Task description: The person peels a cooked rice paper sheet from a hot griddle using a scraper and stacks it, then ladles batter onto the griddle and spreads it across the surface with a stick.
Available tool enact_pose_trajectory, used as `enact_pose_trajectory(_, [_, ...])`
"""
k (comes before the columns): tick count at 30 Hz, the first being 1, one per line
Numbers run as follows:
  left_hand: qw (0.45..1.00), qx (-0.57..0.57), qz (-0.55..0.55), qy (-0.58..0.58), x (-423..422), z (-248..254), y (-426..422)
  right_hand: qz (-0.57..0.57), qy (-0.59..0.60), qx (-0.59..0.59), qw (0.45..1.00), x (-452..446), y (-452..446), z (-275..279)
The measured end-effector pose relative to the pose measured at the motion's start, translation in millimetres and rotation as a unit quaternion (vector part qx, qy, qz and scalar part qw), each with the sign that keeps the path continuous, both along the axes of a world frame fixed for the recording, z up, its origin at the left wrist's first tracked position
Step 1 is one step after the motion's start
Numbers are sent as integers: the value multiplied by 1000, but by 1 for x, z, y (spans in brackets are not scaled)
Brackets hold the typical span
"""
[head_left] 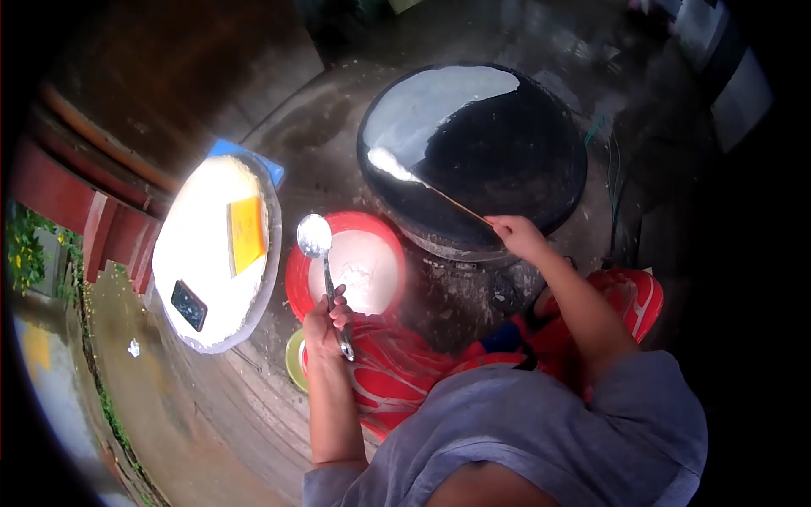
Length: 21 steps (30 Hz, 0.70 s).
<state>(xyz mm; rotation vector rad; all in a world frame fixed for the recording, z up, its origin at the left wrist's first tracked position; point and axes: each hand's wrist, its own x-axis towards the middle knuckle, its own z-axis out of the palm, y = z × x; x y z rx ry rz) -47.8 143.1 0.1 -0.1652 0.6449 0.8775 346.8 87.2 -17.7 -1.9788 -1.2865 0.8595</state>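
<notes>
My left hand [326, 324] is closed round the handle of a metal ladle [314, 236], whose white-coated bowl is raised over the left rim of a red basin [298, 283]. White batter-like stuff [363, 269] fills much of the basin. Between the fingers of my right hand [517, 237] is a thin stick [456, 204]; its far end carries a white lump [390, 165] that touches the round black pan [507, 160]. A thin whitish layer [435, 101] covers the pan's upper left part.
At the left stands a round tray [274, 245] with a bright white top, bearing a yellow piece [246, 235] and a dark phone [188, 305]. A blue object [272, 171] shows behind it. A green bowl [295, 359] sits below the basin.
</notes>
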Motion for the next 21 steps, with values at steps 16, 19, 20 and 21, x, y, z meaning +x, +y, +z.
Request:
enact_pose_trajectory(16, [998,50,-6,28,-8,4,-10,105,-331,16,938,-178,117,-46])
enact_pose_trajectory(19, [999,52,-6,16,-12,1,-10,69,-315,-1,947,-193,129,-45])
enact_pose_trajectory(20, [999,53,0,12,-14,1,-12,69,-282,-17,957,-188,119,-45])
enact_pose_trajectory(21, [998,55,7,5,-15,1,-14,66,-285,-21,956,-184,99,-33])
